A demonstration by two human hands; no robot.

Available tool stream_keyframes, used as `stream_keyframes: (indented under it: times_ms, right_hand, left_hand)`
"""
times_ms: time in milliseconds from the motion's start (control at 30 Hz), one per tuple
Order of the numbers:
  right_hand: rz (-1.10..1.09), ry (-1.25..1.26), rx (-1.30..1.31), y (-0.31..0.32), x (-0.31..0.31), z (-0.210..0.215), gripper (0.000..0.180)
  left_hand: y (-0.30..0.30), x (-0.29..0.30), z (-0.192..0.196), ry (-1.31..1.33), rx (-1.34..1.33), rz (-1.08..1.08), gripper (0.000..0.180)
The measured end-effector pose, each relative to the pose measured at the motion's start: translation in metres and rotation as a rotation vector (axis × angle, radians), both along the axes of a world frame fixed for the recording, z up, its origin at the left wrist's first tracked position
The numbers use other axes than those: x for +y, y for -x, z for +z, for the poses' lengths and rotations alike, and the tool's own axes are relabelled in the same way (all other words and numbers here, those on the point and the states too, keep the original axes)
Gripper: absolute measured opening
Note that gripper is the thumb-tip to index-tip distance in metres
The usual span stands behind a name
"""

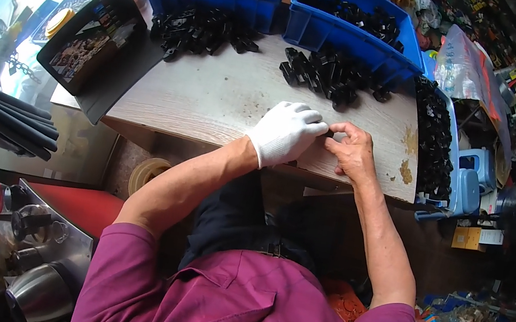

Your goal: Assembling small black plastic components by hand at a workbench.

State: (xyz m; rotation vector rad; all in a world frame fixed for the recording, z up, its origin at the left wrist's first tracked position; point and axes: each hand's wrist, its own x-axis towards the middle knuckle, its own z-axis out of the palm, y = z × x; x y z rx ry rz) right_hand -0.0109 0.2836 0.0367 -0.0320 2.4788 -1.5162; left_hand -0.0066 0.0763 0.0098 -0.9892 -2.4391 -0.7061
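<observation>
Both forearms angle inward over the counter's (194,91) near edge. The white-gloved left hand (287,135) curls palm-down; its grip is hidden, so whether it is closed cannot be told. The bare right hand's (350,152) thumb and forefinger pinch one small dark piece (330,133) between the hands. Around them: two heaps of black parts (201,34), three blue bins (315,30), one tablet (93,39).
</observation>
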Motion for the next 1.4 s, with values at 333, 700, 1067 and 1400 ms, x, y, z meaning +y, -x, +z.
stream_keyframes:
  times_ms: [333,700,1067,1400]
  right_hand:
    - [-0.166,0.222,-0.069,0.001,0.029,0.005,0.036]
    - [-0.944,0.302,0.389,0.103,0.148,0.053,0.042]
    - [-0.386,-0.004,0.144,0.119,0.088,0.004,0.05]
    - [-0.316,-0.25,0.136,0.139,0.068,0.008,0.056]
  left_hand:
    - [0.072,-0.095,0.013,0.083,0.348,0.613,0.032]
    - [0.056,-0.093,-0.003,0.24,0.244,0.468,0.026]
    - [0.059,-0.093,-0.005,0.16,0.161,0.444,0.023]
    - [0.064,-0.097,-0.007,0.102,0.232,0.492,0.018]
